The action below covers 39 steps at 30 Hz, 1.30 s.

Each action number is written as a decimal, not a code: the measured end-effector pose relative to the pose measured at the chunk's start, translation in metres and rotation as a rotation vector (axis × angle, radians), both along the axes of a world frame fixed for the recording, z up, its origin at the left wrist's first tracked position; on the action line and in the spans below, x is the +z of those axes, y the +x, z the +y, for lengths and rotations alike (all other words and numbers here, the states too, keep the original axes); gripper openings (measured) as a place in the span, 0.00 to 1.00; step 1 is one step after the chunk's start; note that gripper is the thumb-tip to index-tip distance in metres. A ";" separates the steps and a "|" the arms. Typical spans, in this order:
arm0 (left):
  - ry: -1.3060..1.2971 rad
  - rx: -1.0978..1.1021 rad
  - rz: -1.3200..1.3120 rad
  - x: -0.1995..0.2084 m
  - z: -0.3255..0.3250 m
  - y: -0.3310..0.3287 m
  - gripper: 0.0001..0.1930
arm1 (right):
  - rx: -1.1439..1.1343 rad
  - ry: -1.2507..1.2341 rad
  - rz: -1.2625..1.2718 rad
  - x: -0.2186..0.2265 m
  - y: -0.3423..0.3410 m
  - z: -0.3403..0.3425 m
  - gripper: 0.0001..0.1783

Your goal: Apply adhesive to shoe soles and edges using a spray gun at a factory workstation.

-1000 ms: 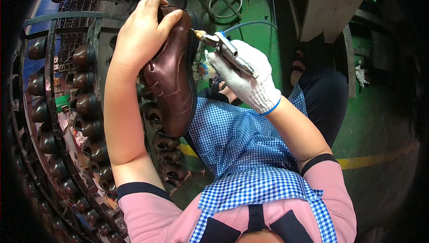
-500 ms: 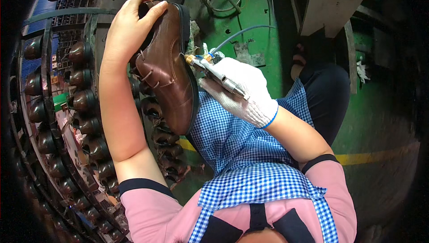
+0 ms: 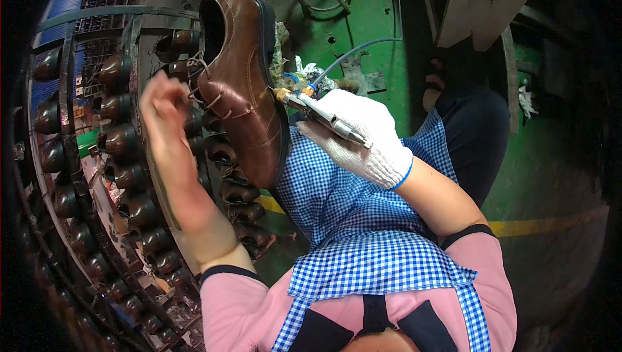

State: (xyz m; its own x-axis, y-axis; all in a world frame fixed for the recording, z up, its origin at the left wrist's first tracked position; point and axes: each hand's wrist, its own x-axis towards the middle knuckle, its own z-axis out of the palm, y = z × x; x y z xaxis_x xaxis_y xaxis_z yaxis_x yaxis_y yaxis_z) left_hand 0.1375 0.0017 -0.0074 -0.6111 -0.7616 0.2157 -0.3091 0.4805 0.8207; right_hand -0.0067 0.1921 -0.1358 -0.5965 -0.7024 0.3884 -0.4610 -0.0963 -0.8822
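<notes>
**One brown shoe up front, tool at its sole edge**

One brown leather lace-up shoe (image 3: 243, 86) sits raised in front of the person, toe pointing down toward the blue checked apron (image 3: 363, 222), opening up near the top of frame. What supports it is hidden; cannot tell if it stands on a last or post.

Left hand (image 3: 165, 102) is bare, blurred, beside the laces, fingers loosely curled. Cannot tell whether it has hold of a lace or is only touching.

Right hand (image 3: 359, 135), in a white knit glove, is closed around a slim metal pen-like tool (image 3: 321, 113) with a blue hose (image 3: 350, 54) trailing off it. The tool tip is at or just beside the sole edge.

Handling, as a judgement: moderate weight, stiff at sole and heel, upper gives under pressure. Polished leather looks smooth, likely slippery and easy to mark. Best hold is probably the heel and sole rim or through the opening, not the glossy vamp.

Racks of dark shoes (image 3: 123, 138) curve round on the left; green floor (image 3: 382, 22) behind.
</notes>
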 end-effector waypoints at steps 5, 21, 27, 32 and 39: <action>0.115 0.026 -0.312 -0.027 0.058 0.075 0.19 | 0.047 0.019 -0.035 0.000 0.005 0.001 0.12; -0.008 -0.004 -0.401 -0.014 0.104 0.070 0.09 | 0.107 0.098 -0.028 0.010 0.005 0.027 0.09; -0.060 -0.039 -0.403 -0.015 0.106 0.065 0.11 | 0.203 0.227 -0.013 0.020 -0.004 0.040 0.09; -0.117 -0.098 -0.354 -0.019 0.101 0.059 0.12 | 0.284 0.394 0.057 0.029 -0.009 0.053 0.11; -0.218 -0.183 -0.330 -0.024 0.095 0.044 0.14 | 0.214 0.205 0.083 0.017 -0.010 0.070 0.15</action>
State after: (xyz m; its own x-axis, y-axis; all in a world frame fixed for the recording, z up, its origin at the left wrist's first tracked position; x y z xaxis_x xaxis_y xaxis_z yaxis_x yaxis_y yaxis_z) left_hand 0.1812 0.0969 -0.0312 -0.7952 -0.5923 0.1298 -0.4312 0.7029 0.5656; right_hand -0.0164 0.2624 -0.1186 -0.3988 -0.8775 0.2664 -0.5205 -0.0226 -0.8536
